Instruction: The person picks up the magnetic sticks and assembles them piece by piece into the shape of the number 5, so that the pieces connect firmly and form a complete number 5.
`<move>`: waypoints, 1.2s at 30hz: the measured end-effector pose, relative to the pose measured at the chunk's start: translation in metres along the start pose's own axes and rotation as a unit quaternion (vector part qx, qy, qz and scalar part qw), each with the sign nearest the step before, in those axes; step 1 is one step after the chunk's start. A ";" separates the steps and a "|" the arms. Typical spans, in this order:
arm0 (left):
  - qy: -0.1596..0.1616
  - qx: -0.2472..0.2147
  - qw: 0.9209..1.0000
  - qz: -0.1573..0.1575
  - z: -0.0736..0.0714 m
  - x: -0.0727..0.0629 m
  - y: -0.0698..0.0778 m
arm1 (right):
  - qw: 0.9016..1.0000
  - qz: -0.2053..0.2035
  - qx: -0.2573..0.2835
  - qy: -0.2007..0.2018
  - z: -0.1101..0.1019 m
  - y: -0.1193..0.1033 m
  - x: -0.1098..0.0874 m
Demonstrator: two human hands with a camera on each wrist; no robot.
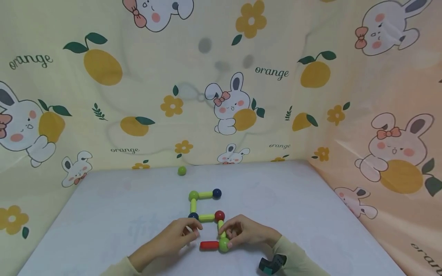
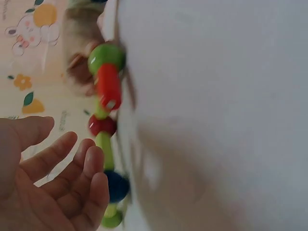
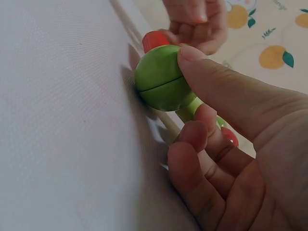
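Observation:
A shape of coloured balls joined by short sticks lies on the white table. At its near end, a red stick (image 1: 209,245) points left from a green ball (image 1: 224,244). My right hand (image 1: 246,232) has its thumb on that ball, with the fingers curled by the yellow-green stick (image 1: 221,228) that runs up to a red ball (image 1: 219,216). In the right wrist view, the thumb presses the green ball (image 3: 163,79). Relaxed and holding nothing, my left hand (image 1: 176,237) hovers left of the red stick, partly covering a dark blue ball (image 1: 193,217).
Farther up, the shape runs through another green ball (image 1: 193,195) to a second dark blue ball (image 1: 216,193). A loose green ball (image 1: 182,171) sits near the table's back edge. Printed cloth (image 1: 207,145) hangs behind and to the right.

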State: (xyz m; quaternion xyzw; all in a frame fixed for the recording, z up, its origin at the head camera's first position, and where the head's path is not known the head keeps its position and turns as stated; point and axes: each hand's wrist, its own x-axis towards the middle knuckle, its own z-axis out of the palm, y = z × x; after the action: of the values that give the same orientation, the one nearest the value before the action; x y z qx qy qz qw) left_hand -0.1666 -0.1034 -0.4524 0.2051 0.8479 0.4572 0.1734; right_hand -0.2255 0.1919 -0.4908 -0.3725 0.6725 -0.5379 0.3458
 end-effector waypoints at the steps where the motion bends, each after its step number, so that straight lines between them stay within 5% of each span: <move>1: 0.005 0.002 1.000 0.005 -0.005 0.000 0.001 | 1.000 0.001 0.002 -0.001 0.000 0.000 0.000; 12: 0.096 0.031 0.995 0.006 -0.046 0.015 -0.006 | 1.000 0.006 0.015 0.001 -0.001 -0.002 0.001; 20: 0.162 0.024 0.985 -0.048 -0.061 0.038 -0.026 | 1.000 0.001 0.015 -0.004 0.000 -0.003 0.001; 36: 0.228 0.031 0.968 -0.103 -0.088 0.086 -0.057 | 1.000 0.004 0.023 -0.003 0.000 -0.001 0.001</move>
State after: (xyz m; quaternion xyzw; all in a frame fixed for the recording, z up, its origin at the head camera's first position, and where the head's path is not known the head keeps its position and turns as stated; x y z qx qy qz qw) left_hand -0.2934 -0.1504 -0.4636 0.0121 0.8953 0.4450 0.0149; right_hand -0.2260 0.1912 -0.4901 -0.3634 0.6603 -0.5511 0.3582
